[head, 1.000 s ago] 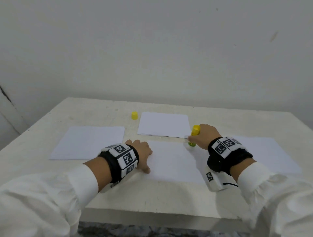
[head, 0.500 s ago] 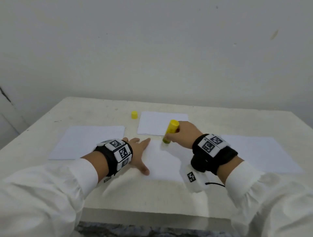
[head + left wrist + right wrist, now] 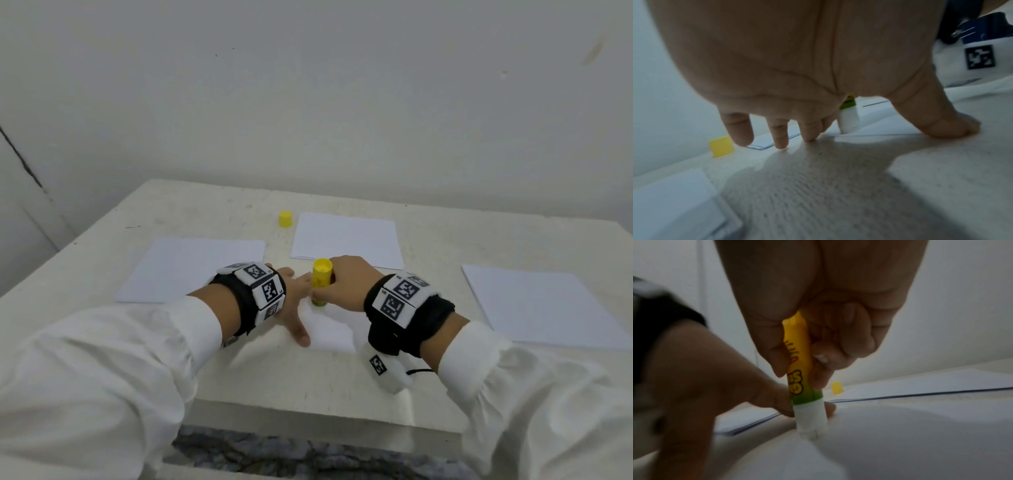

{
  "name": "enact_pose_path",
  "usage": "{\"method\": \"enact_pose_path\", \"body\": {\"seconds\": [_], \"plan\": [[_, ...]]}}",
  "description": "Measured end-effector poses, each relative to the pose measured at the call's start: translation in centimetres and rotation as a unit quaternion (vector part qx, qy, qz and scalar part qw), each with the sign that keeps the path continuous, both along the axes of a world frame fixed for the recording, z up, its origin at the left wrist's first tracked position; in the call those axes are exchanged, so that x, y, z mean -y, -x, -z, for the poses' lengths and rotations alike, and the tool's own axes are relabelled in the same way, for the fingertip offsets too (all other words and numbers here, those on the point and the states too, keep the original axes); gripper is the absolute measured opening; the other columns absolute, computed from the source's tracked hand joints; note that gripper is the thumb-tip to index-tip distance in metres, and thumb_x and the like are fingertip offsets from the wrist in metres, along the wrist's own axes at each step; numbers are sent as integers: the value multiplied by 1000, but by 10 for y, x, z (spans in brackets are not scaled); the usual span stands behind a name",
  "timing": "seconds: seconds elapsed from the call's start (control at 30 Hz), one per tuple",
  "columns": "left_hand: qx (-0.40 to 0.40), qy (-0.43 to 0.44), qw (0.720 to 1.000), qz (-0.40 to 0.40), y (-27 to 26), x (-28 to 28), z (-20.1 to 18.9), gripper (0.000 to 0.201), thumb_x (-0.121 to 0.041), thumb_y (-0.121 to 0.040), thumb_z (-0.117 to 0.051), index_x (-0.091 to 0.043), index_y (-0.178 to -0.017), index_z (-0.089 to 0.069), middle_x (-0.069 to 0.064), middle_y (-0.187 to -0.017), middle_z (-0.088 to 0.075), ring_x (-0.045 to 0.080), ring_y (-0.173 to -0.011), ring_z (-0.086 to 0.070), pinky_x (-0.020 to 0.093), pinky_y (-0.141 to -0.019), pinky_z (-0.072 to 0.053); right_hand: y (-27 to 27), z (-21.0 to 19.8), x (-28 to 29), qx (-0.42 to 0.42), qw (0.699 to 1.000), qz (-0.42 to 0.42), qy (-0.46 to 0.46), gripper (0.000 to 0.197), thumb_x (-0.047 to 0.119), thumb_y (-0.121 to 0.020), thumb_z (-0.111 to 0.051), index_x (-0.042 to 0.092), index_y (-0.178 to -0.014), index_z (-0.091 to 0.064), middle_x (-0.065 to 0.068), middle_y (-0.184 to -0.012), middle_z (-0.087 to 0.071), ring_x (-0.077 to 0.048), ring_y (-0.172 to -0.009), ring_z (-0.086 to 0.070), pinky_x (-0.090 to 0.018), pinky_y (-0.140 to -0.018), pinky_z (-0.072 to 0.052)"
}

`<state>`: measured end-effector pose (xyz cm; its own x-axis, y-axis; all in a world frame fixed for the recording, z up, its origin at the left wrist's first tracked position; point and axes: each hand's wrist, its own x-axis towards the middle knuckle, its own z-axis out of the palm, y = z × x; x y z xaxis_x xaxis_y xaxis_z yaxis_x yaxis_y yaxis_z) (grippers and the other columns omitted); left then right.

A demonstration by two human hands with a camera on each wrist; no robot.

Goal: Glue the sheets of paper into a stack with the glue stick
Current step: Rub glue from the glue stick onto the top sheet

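My right hand (image 3: 329,289) grips a yellow glue stick (image 3: 321,281) with a green band and a white tip. The glue stick (image 3: 799,369) stands nearly upright, its tip touching the far left part of the near white sheet (image 3: 335,332). My left hand (image 3: 298,308) lies spread with straight fingers at that sheet's left edge, the thumb pressing on it and the index finger close beside the stick. From the left wrist, the stick's white tip (image 3: 849,120) shows between index finger and thumb. The yellow cap (image 3: 285,218) stands at the back of the table.
Three more white sheets lie on the pale table (image 3: 445,246): one at the left (image 3: 195,267), one at the back middle (image 3: 346,238), one at the right (image 3: 537,305). A wall rises behind the table. The table's front edge is close under my wrists.
My right hand has carried the glue stick leftward along the near sheet's far edge, from its right end to beside my left hand. The left hand's fingers have spread out.
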<state>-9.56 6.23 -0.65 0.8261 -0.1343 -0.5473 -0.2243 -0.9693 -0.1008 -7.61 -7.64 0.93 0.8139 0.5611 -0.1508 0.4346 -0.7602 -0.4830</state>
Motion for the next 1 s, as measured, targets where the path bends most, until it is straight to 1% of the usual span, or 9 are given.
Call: {"method": "enact_pose_path", "body": {"seconds": [0.07,0.13,0.27,0.37,0.5,0.6,0.8,0.9,1.0], "plan": [[-4,-2,1000,10,-2,0,2,112,-67,-65,-73,-36,-150,-6,-4,-158,-13,27,-146,-5,54,-115,-15,12,0,4,-15,1000,-10,-3,19,26,-79,-66,12,-69,-57,2,-70,-54,-14,-67,-50,-24,-56,-38],[-13,-23,1000,17,-6,-2,6,116,-72,-61,-71,-35,-151,-6,-4,-158,-11,27,-146,-5,55,-114,-15,22,1,6,-13,999,-25,16,23,29,-79,-66,16,-66,-53,4,-69,-52,-13,-66,-48,-25,-57,-38],[-13,-49,998,27,-9,-1,11,129,-78,-57,-68,-31,-151,7,-7,-160,5,28,-146,-3,56,-114,-13,35,-3,12,-5,998,-48,30,29,30,-81,-64,21,-64,-44,4,-68,-49,-12,-65,-45,-26,-58,-36],[-12,-52,998,18,-10,0,10,131,-76,-59,-69,-28,-151,10,-10,-160,7,25,-147,-2,53,-116,-11,40,-3,23,-9,998,-43,37,26,30,-81,-64,15,-68,-47,3,-70,-49,-14,-66,-46,-28,-60,-38],[-17,-50,998,18,-10,-1,9,130,-75,-60,-69,-26,-151,10,-10,-160,8,24,-147,-3,53,-116,-11,40,-2,53,-4,999,-4,36,29,30,-80,-64,17,-65,-42,6,-67,-48,-10,-61,-43,-25,-56,-35],[-20,-49,998,22,-10,-2,9,129,-75,-61,-69,-25,-151,9,-10,-160,8,23,-147,-4,53,-116,-12,39,-2,83,-3,998,32,44,30,29,-80,-64,16,-65,-41,4,-67,-48,-12,-62,-43,-25,-56,-34],[-26,-61,997,28,-8,4,4,126,-71,-66,-67,-22,-151,11,-7,-160,9,25,-147,-4,50,-117,-10,47,-9,138,-12,993,118,29,25,26,-79,-68,11,-71,-50,4,-67,-49,-13,-64,-45,-25,-58,-34],[-25,-65,997,25,-8,5,2,126,-71,-65,-68,-23,-152,10,-7,-160,9,24,-147,-4,50,-117,-8,47,-12,148,-21,990,133,42,22,25,-79,-68,10,-73,-52,2,-71,-52,-14,-66,-47,-25,-59,-36],[-13,-67,997,31,-8,6,2,125,-72,-64,-69,-23,-152,4,-7,-160,4,22,-146,-7,50,-116,-9,29,-18,149,-4,986,165,28,21,27,-79,-70,9,-79,-60,-1,-79,-59,-16,-75,-54,-26,-63,-40]]}}
